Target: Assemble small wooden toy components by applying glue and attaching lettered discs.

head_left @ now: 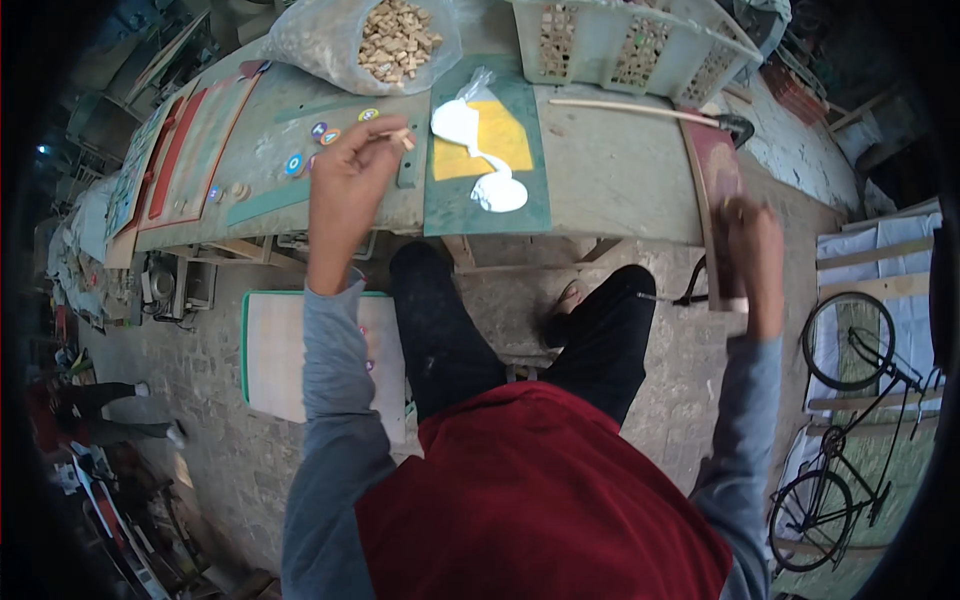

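Raised over the bench, my left hand (pixel 350 195) pinches a small wooden block (pixel 404 138) between thumb and fingertips. My right hand (pixel 757 255) is at the right, over a long dark-red board (pixel 712 170) that juts past the bench's front edge. Its fingers are closed, and whatever they grip is hidden or too small to make out. Between my hands a green board (pixel 532 150) carries a yellow sheet (pixel 505 130) with a white, glue-like puddle (pixel 500 193) spilling from a white mass in clear plastic. Several round coloured discs (pixel 293 164) lie left of my left hand.
A clear bag of small wooden blocks (pixel 398 45) lies at the back. Beside it stands a pale plastic crate (pixel 640 50). A thin stick (pixel 630 108) reaches across to the red board. A white panel (pixel 285 350) leans below the bench; a bicycle (pixel 845 435) stands right.
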`<state>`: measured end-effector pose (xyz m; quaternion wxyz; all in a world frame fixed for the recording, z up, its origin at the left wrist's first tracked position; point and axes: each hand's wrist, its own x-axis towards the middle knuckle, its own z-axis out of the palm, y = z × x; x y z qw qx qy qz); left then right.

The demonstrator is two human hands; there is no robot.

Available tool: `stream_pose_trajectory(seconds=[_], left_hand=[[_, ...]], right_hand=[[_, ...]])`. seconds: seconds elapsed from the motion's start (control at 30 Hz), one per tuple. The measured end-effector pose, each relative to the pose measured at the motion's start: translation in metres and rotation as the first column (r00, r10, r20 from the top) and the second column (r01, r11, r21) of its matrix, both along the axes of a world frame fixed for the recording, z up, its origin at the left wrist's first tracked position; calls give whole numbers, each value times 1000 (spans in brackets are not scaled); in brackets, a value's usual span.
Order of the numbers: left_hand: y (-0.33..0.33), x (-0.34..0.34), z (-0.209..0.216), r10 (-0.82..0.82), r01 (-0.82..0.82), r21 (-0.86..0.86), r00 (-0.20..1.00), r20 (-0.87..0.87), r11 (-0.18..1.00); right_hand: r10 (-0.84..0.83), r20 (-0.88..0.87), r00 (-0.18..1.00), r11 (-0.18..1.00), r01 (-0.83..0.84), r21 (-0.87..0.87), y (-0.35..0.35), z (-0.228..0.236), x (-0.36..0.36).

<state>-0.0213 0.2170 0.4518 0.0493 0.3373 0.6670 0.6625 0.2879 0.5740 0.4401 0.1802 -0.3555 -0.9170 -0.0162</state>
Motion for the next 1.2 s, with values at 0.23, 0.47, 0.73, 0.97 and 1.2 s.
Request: stream_pose_trajectory(seconds=[0.23,0.47,0.73,0.97,1.2], left_hand=[[1,42,-44,-15,25,-109,995,98,994],[10,50,-51,-62,64,-210,998,16,976],[19,52,-47,-67,41,-293,994,-81,955],[24,51,-50,-66,29,-317,992,-106,948],[28,53,-45,-63,4,-347,985,-158,938]], right_hand=[[72,57,996,975,-82,206,43,-11,-40],[0,-6,1000,993,1,121,36,-10,-36],[-49,-47,998,999,50,19,30,-5,-36],[-30,-65,997,1000,30,3,30,-2,-35],[-16,-94,995,1000,15,-8,32,-4,-33]])
